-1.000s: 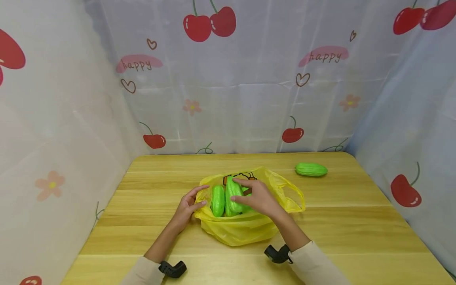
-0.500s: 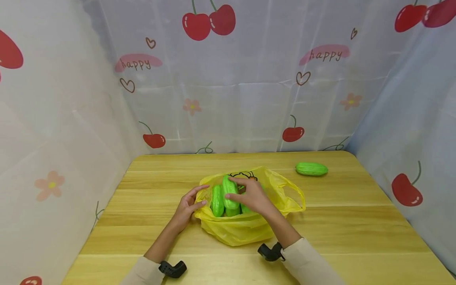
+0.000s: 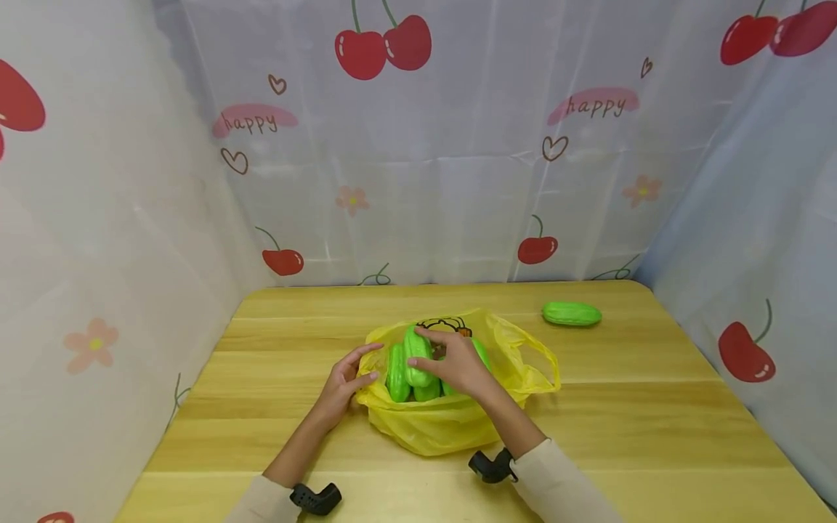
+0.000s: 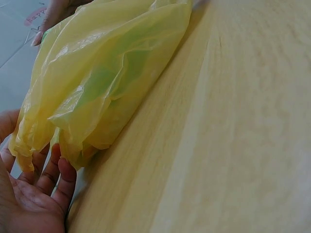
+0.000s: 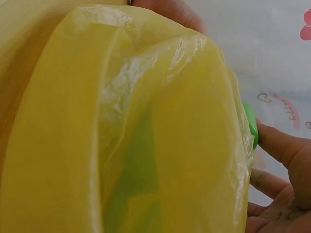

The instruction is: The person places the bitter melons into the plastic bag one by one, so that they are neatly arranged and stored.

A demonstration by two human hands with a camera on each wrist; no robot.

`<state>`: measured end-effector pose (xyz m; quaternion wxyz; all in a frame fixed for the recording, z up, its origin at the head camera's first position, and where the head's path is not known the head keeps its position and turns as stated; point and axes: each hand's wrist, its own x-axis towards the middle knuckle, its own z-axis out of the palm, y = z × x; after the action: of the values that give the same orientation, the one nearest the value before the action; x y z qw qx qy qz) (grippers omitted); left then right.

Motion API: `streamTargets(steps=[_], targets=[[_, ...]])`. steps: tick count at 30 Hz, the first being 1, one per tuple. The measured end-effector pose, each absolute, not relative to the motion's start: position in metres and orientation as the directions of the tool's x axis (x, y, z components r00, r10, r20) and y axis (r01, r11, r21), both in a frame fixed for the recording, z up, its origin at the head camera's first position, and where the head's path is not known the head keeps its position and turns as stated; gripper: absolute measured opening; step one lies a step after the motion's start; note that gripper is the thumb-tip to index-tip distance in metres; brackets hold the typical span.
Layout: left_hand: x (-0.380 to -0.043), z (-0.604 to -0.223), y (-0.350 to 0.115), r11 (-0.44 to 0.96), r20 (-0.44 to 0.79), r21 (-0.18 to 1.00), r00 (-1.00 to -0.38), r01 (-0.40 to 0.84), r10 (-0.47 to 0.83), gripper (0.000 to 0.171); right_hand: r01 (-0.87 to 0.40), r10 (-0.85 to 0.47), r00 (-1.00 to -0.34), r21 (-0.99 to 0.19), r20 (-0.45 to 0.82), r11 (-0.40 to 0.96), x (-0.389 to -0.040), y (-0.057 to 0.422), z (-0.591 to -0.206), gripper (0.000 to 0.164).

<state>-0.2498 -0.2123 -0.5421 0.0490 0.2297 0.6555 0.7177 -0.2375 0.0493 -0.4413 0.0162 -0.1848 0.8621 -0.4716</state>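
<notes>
In the head view a yellow plastic bag [image 3: 431, 430] lies with its mouth spread on the table. My right hand [image 3: 459, 365] pinches a bright green cucumber [image 3: 415, 357] between thumb and fingers, inside the mouth. Beneath and beside it are several more green cucumbers, one at the left [image 3: 395, 381], partly covered. At the bag's left edge my left hand [image 3: 338, 386] holds the rim, thumb and fingers around the film. The left wrist view has its fingers curled against the crumpled yellow film [image 4: 97, 92]. In the right wrist view, bag film hides most of the cucumbers.
Another green cucumber [image 3: 572, 314] lies alone near the table's far right edge. The bag's handle loop [image 3: 546, 363] spreads to the right over the wooden table [image 3: 641, 421]. Cherry-printed curtains [image 3: 451, 196] stand behind and on both sides.
My right hand has shifted left with the cucumber, bringing it over the other cucumbers near the bag's left side. More of the cucumber at the right now shows. The left hand stays at the rim.
</notes>
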Motion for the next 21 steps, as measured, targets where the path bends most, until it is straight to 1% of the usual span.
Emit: streamTargets(steps=[8, 21], targets=[[-0.2507, -0.5391, -0.2123, -0.13, 0.27, 0.962, -0.889, 0.239, 0.369, 0.05, -0.286, -0.382, -0.918, -0.849, 0.109, 0.444, -0.2378, 0.0516, -0.4402, 0.053], [-0.2513, -0.5403, -0.2118, -0.149, 0.264, 0.963, -0.887, 0.223, 0.378, 0.05, -0.284, -0.386, -0.916, -0.848, 0.103, 0.447, -0.24, 0.0501, -0.4437, 0.055]])
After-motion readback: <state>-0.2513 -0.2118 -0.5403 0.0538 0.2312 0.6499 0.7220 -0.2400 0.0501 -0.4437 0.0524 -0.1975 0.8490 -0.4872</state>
